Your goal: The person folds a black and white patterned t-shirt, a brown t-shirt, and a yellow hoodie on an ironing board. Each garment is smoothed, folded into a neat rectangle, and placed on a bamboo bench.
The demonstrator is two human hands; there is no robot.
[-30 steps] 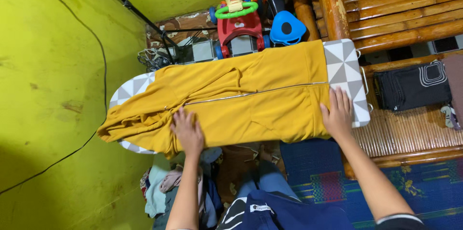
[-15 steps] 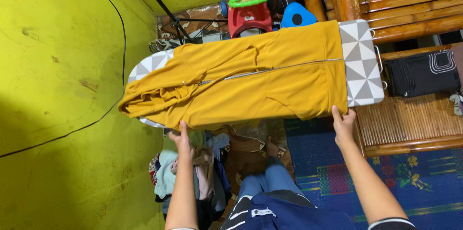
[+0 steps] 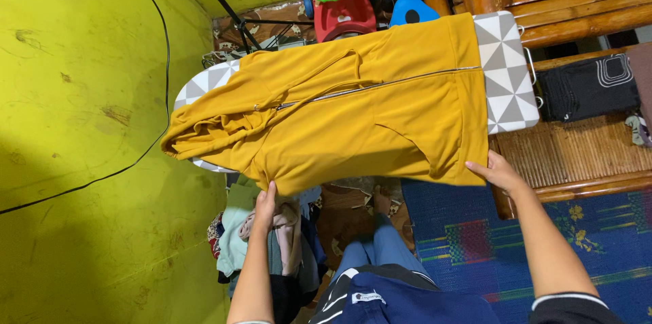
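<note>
A mustard-yellow zip-up hoodie [image 3: 353, 117] lies spread along an ironing board [image 3: 506, 73] whose cover has a grey and white triangle pattern; the hood end bunches at the board's narrow tip on the left, the hem reaches toward the wide end on the right, and the near edge of the garment hangs over the board's side toward the person. The left hand [image 3: 265, 205] pinches that hanging near edge below the hood end, fingers closed on the cloth. The right hand [image 3: 499, 171] grips the near hem corner at the other end, thumb and fingers closed on the fabric. The silver zip runs lengthwise down the middle of the hoodie.

Beyond the board stand a red ride-on toy car [image 3: 339, 8] with a green steering wheel and a blue plastic toy seat [image 3: 411, 10]. A folded black garment [image 3: 591, 86] with white line print rests on the bamboo bench [image 3: 584, 154] to the right. A heap of clothes [image 3: 238, 236] lies below the left forearm, and a blue woven mat [image 3: 462, 236] covers the floor.
</note>
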